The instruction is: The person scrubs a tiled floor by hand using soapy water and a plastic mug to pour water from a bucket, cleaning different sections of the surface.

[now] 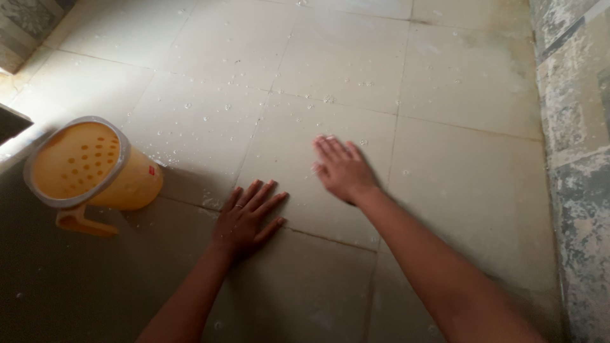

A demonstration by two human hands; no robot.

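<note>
L hand (pixel 244 216): yours, flat on wet floor tiles (pixel 445 82), fingers spread, holding nothing.
R hand (pixel 343 168): open, blurred, just above tiles.
Jug (pixel 95 168): orange, far left, perforated lid; contents hidden.

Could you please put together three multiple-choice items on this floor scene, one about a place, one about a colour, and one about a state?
1. Where does the plastic jug sit relative to the left hand?
A. To that hand's left
B. Between the two hands
C. Beyond the right hand

2. What colour is the jug?
A. Blue
B. Orange-yellow
C. Green

3. How is the left hand placed?
A. Closed in a fist
B. Gripping the jug's handle
C. Flat on the tiled floor with fingers spread

Answers:
1. A, since the jug stands at the left side of the picture, apart from both hands.
2. B, since its body, handle and perforated lid are orange-yellow with a pale rim.
3. C, since the palm lies down on the tiles, holding nothing; the right hand is open too, and blurred.
</note>
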